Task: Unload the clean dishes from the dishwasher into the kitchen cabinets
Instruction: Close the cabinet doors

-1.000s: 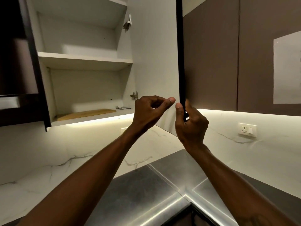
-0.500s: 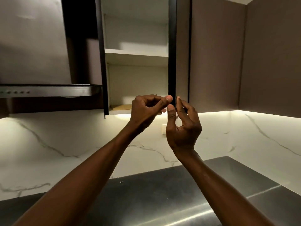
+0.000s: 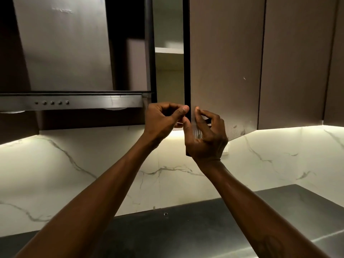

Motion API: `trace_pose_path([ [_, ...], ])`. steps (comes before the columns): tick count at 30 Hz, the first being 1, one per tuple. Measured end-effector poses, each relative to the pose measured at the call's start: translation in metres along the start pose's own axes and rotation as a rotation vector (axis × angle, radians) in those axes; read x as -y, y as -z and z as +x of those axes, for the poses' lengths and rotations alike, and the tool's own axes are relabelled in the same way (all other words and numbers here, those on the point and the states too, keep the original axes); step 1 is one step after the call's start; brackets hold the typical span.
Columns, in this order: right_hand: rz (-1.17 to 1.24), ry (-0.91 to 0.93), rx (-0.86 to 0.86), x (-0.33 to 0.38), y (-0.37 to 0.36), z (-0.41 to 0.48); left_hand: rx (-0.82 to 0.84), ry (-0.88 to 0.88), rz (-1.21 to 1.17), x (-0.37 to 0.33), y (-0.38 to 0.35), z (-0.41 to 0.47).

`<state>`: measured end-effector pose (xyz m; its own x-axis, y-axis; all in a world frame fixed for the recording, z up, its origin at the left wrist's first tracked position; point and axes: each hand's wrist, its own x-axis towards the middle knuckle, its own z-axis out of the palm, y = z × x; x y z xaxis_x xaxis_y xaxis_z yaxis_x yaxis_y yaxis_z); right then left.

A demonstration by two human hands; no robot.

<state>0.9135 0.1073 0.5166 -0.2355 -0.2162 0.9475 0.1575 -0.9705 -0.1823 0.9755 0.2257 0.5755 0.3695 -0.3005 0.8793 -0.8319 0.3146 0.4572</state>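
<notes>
The brown cabinet door [image 3: 223, 62] stands almost closed, leaving a narrow gap through which a white shelf [image 3: 168, 50] shows. Both hands are raised at the door's lower left corner. My right hand [image 3: 206, 140] pinches the door's dark edge, with the thumb on the edge and curled fingers on the front face. My left hand [image 3: 163, 120] has its fingers curled and holds nothing; its thumb tip touches the door's edge from the left. No dishes and no dishwasher are in view.
A steel range hood [image 3: 74, 102] with a row of knobs hangs to the left of the cabinet. More closed brown doors [image 3: 292, 62] run to the right. Below are a lit marble backsplash [image 3: 93, 164] and a dark steel counter [image 3: 186, 229].
The cabinet door has swung from wide open to nearly closed, hiding most of the shelves. Both hands stayed at its lower edge, and my view turned left, so the range hood came into sight.
</notes>
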Motion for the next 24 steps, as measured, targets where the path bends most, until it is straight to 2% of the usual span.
trace_pose_path([
  [4, -0.089, 0.044, 0.064, 0.002, -0.036, -0.01, -0.113, 0.054, 0.038, 0.03, 0.014, 0.001],
  [12, -0.181, 0.082, 0.313, 0.0, -0.084, -0.022, -0.283, 0.146, 0.115, 0.078, 0.034, 0.005],
  [20, -0.279, 0.115, 0.503, -0.014, -0.123, -0.022, -0.368, 0.145, 0.37, 0.109, 0.036, 0.027],
  [24, -0.212, 0.082, 0.537, -0.018, -0.139, -0.022, -0.364, 0.187, 0.44, 0.119, 0.038, 0.036],
])
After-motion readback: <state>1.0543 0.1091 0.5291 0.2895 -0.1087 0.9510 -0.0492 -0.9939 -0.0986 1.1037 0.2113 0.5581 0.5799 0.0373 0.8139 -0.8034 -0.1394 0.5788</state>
